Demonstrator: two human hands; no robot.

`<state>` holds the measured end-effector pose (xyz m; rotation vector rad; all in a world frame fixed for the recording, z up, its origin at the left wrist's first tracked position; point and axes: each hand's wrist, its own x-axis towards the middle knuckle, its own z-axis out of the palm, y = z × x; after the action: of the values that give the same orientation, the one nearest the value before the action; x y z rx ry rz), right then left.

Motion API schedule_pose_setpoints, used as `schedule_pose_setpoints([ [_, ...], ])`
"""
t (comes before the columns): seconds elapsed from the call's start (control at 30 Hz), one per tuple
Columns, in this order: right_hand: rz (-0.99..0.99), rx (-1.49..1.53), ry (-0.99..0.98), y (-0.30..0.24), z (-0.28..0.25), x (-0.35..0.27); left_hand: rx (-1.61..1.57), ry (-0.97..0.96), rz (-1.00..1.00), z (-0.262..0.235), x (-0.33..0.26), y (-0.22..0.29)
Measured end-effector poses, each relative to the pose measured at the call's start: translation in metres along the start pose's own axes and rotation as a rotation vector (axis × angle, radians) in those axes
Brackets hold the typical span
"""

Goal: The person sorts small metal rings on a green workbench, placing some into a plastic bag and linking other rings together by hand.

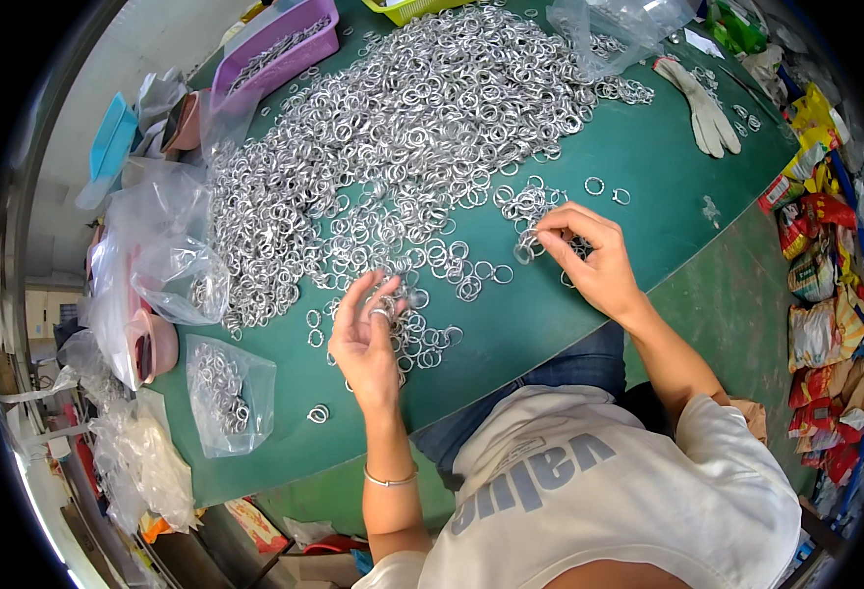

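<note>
A broad heap of silvery metal rings [432, 108] is spread over the green table [511, 344]. My left hand [365, 344] is curled, palm up, at the heap's near edge, with metal rings [383, 308] between thumb and fingers. Beside it lies a loose cluster of rings [422, 339]. To the right, my right hand [597, 260] pinches with thumb and forefinger at a slightly blurred metal ring [525, 247]. A small pile of rings [530, 199] lies just beyond these fingertips, and more rings show partly under the palm.
At the left are a clear bag of rings [218, 393], larger plastic bags [162, 245] and a pink container [160, 344]. A purple basket [285, 44] stands at the far left. A white glove [699, 106] lies far right. Colourful packets [815, 324] hang beyond the table's right edge.
</note>
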<state>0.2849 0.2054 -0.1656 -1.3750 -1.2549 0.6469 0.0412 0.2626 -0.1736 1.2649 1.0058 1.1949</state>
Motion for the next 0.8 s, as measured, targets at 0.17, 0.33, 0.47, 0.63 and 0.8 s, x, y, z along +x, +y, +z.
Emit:
schedule_pose_setpoints([
  [0.17, -0.175, -0.241, 0.042, 0.008, -0.002, 0.010, 0.019, 0.041, -0.038, -0.002, -0.001, 0.000],
  [0.33, -0.188, -0.707, 0.121, 0.015, 0.000, 0.012, 0.293, 0.009, 0.023, 0.002, -0.014, -0.003],
  [0.47, -0.358, -0.630, -0.021, 0.003, 0.013, 0.003, 0.374, 0.043, -0.057, 0.004, -0.012, -0.002],
  [0.63, -0.316, -0.698, -0.263, 0.010, 0.025, -0.012, 0.236, -0.018, -0.106, 0.000, -0.013, -0.005],
  [0.8, -0.341, -0.757, -0.113, 0.003, 0.019, -0.008, 0.333, 0.033, -0.010, 0.002, -0.022, 0.000],
])
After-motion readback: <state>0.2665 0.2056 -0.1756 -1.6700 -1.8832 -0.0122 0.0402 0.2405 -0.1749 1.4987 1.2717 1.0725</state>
